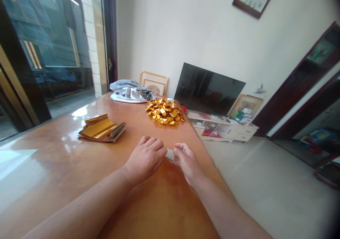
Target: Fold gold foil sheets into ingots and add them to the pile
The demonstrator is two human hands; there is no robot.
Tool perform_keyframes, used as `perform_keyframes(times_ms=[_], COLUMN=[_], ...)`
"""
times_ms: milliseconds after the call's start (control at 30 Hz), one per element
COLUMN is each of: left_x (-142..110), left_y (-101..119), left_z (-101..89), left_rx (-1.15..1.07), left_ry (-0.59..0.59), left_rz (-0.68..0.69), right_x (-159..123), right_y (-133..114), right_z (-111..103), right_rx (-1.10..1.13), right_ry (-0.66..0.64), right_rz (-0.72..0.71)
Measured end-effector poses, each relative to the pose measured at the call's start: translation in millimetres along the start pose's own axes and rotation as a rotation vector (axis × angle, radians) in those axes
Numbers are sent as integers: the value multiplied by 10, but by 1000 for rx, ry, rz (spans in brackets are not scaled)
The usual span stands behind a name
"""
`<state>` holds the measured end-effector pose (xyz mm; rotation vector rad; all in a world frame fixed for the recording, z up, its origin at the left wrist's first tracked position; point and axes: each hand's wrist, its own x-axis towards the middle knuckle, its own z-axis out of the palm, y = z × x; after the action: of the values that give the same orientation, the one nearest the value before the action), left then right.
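Between my two hands, over the near part of the wooden table, is a small piece of paper [170,155], pale on the side facing me. My left hand [146,158] has its fingers closed on the left end of the paper. On the other end, my right hand [187,162] pinches it between thumb and fingers. A stack of gold foil paper sheets [102,128] lies to the left, beyond my left hand. Farther off sits a heap of folded gold foil pieces [165,111].
The glossy brown table [63,175] ends at a right edge beside the tiled floor. Folded clothes [131,91] lie at its far end, near framed pictures [154,85]. A television [209,89] and a low white cabinet [225,128] stand beyond. Glass doors [58,44] are at left.
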<state>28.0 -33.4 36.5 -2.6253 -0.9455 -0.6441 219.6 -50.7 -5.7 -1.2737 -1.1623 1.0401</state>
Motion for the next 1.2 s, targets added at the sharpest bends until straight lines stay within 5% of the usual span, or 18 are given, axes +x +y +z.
perform_keyframes(times_ms=[167,367,533,833,1200], left_x=[0,-20,-35,-80,-166], left_y=[38,77,76,-11,-340], left_z=[43,175,232,267,340], left_rx=[-108,-203,-274,-453,-681], left_ry=[-92,-212,-218,-322,-479], left_rz=[73,32,0,-126,-360], right_x=[38,23,-162,-162,-69], right_y=[-49,3,-103,-14,62], right_z=[13,-140,-130,-228,-231], right_rx=[39,-518,-893,-959,-867], right_ry=[-5,127,-171,-327,-266], right_rz=[-152,-311,-532,-460,-291])
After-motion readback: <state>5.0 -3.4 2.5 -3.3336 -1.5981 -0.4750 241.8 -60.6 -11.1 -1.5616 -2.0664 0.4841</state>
